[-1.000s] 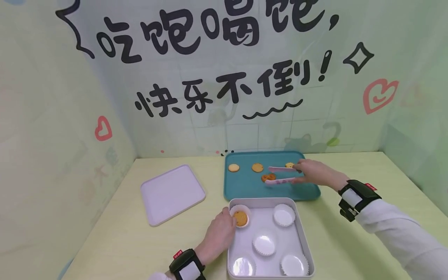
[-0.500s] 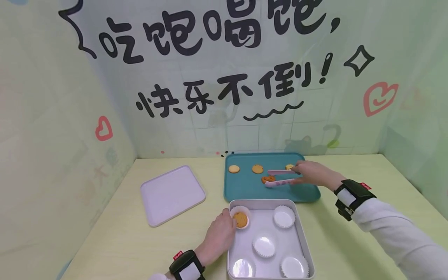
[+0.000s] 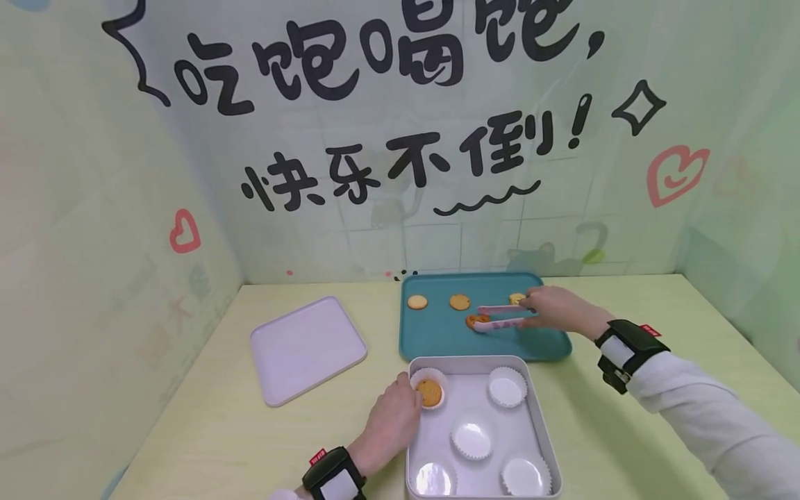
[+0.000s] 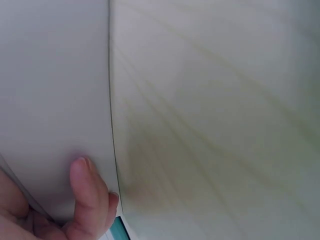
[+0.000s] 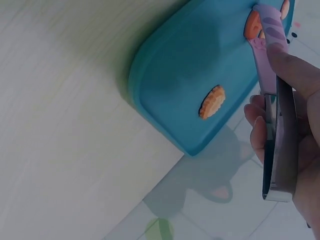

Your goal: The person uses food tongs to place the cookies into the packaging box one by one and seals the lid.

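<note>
My right hand point(image 3: 562, 309) holds a pair of tongs point(image 5: 284, 145), metal at the back with pink tips. Its pink arms point(image 3: 500, 324) reach left over the teal tray point(image 3: 437, 344), with a brown pretzel-shaped cookie point(image 3: 478, 319) at the tips. By its upper left corner, my left hand point(image 3: 394, 417) grips the wall of a pale lilac box point(image 3: 545, 417). In the left wrist view the fingers point(image 4: 86, 187) press on the box's outer side. Beside that hand, a round cookie point(image 3: 429, 393) sits in a white paper cup point(image 3: 439, 376) inside the box.
Several other white paper cups, such as the middle one point(image 3: 473, 437), stand in the box. The tray also bears a pale oval cookie point(image 3: 417, 302), a round cookie point(image 3: 460, 302) and a ridged cookie point(image 5: 212, 102). At left lies a lilac lid point(image 3: 309, 351) on the wooden table point(image 3: 206, 430).
The two arms of the tongs have come slightly closer together at the pretzel-shaped cookie. My left hand keeps its grip on the box.
</note>
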Motion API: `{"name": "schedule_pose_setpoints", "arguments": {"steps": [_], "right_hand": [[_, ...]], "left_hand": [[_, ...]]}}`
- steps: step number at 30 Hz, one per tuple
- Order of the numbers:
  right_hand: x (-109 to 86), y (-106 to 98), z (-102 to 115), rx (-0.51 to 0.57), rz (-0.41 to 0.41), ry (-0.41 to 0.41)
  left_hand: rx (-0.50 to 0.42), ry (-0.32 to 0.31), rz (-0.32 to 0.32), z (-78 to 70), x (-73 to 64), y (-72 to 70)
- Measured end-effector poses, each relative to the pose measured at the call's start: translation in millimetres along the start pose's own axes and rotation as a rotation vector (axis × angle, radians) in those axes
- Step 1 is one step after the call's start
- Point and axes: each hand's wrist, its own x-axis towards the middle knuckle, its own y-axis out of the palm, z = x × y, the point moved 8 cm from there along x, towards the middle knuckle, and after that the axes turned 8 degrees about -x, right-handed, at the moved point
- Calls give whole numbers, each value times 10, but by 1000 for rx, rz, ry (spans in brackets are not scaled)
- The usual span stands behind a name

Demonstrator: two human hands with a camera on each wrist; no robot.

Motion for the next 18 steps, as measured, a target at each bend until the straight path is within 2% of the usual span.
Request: {"name": "schedule_pose_setpoints", "arguments": {"steps": [7,18], "right_hand": [[-23,-8,16,55,-17,-12],[-78,56,-45,47,-43,-2]], "left_hand": [[28,40,-36,-17,-2,-21],[23,21,-25,1,0,-3]]}}
